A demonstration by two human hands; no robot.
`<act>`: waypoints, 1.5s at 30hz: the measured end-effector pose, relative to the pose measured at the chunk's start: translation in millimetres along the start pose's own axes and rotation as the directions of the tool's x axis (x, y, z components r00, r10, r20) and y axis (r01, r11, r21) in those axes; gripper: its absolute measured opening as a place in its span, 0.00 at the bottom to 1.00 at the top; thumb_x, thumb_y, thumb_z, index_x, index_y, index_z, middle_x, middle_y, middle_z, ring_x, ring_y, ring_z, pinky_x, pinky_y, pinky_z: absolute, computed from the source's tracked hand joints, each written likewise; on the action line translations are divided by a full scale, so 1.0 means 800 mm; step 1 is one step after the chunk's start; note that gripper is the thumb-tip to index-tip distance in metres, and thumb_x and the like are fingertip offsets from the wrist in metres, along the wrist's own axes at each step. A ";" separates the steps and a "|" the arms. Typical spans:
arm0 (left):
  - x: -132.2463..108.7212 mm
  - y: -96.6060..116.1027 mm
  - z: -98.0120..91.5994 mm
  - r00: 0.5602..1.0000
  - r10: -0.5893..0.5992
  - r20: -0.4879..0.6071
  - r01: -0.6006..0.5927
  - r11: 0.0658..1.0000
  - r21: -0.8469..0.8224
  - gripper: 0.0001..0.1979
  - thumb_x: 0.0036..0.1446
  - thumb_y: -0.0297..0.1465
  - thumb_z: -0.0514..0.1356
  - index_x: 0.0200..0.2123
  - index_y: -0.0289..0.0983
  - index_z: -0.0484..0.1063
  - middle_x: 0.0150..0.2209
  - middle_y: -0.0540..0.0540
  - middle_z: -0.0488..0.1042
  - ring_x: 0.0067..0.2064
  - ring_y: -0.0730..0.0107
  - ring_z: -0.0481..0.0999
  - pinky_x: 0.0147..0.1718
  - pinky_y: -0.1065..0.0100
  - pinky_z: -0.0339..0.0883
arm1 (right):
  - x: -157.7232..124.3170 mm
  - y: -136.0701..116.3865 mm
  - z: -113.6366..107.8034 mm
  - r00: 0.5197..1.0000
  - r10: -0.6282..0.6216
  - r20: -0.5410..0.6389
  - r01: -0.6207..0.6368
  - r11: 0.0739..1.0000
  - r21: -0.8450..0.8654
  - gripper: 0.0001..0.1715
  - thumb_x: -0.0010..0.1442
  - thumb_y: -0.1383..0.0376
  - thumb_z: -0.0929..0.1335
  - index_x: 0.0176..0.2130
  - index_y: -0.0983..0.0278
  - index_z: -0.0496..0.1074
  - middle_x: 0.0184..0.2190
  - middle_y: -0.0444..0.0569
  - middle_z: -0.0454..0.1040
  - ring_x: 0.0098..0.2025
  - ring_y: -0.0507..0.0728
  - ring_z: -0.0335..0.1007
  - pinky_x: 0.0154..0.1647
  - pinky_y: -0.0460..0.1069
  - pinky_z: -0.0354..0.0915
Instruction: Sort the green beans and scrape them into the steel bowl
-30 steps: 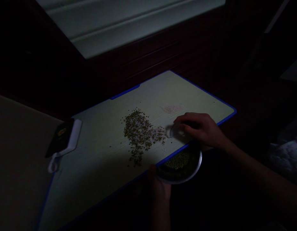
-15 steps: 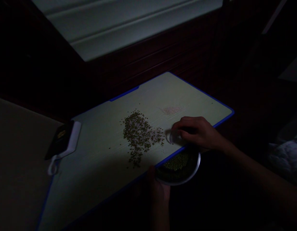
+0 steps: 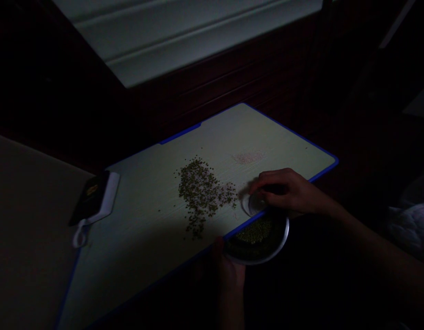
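On a pale cutting board (image 3: 129,197) with a blue rim lies a spread of small green beans (image 3: 197,185), which look like mung beans, mixed with pale grains. A thinner patch of pale grains (image 3: 249,157) lies behind my right hand (image 3: 289,190). That hand's fingers are closed around a small clear round cup (image 3: 246,205), tipped at the board's near edge. Below this edge, my left hand (image 3: 232,271) grips a metal bowl (image 3: 284,237) from its left side. Green beans cover the bowl's bottom; the board hides its far part.
A white block with a dark top (image 3: 110,195) and a wrist strap rests on the board's left end. Beyond the board stand dark wood panelling (image 3: 218,87) and a pale ridged surface (image 3: 212,41). Pale crumpled fabric (image 3: 413,224) is at the far right. The room is dim.
My right hand has drawn the clear cup slightly toward the board's near edge, over the bowl. The left hand and bowl stay in place; the whole view has shifted a little.
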State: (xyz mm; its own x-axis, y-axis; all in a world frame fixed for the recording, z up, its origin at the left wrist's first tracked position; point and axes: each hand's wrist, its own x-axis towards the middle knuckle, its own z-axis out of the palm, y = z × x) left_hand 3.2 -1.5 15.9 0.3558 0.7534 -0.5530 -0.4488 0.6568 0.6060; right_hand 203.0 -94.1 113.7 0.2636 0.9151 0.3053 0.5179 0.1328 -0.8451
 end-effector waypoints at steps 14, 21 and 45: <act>0.001 -0.002 0.002 0.999 0.026 -0.029 -0.027 0.999 -0.021 0.35 0.42 0.43 0.69 0.55 0.40 0.72 0.59 0.40 0.74 0.70 0.43 0.55 0.68 0.42 0.46 | 0.005 0.006 0.017 0.982 -0.054 -0.183 0.000 0.959 -0.284 0.15 0.68 0.66 0.65 0.52 0.61 0.74 0.46 0.50 0.79 0.46 0.56 0.75 0.49 0.53 0.70; -0.002 0.000 0.003 1.000 -0.019 -0.025 0.018 0.999 -0.029 0.35 0.44 0.44 0.68 0.56 0.39 0.71 0.59 0.39 0.74 0.71 0.42 0.53 0.68 0.40 0.44 | 0.006 0.007 0.022 0.962 -0.078 -0.260 -0.008 0.949 -0.316 0.17 0.67 0.70 0.64 0.54 0.62 0.73 0.47 0.50 0.78 0.47 0.56 0.74 0.49 0.53 0.68; 0.004 -0.003 -0.001 0.999 0.021 -0.033 -0.021 1.000 -0.009 0.35 0.44 0.43 0.68 0.57 0.41 0.71 0.59 0.41 0.75 0.69 0.45 0.57 0.68 0.43 0.47 | 0.005 0.002 0.014 0.985 -0.097 -0.144 0.070 0.981 -0.180 0.12 0.66 0.67 0.66 0.48 0.63 0.76 0.42 0.47 0.79 0.44 0.53 0.74 0.46 0.48 0.66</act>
State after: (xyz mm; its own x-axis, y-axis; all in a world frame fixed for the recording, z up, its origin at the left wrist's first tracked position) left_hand 5.1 -0.4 12.2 0.3189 0.7656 -0.5587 -0.4635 0.6402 0.6127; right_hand 195.5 -85.7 108.9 0.3264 0.8335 0.4457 0.6729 0.1263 -0.7289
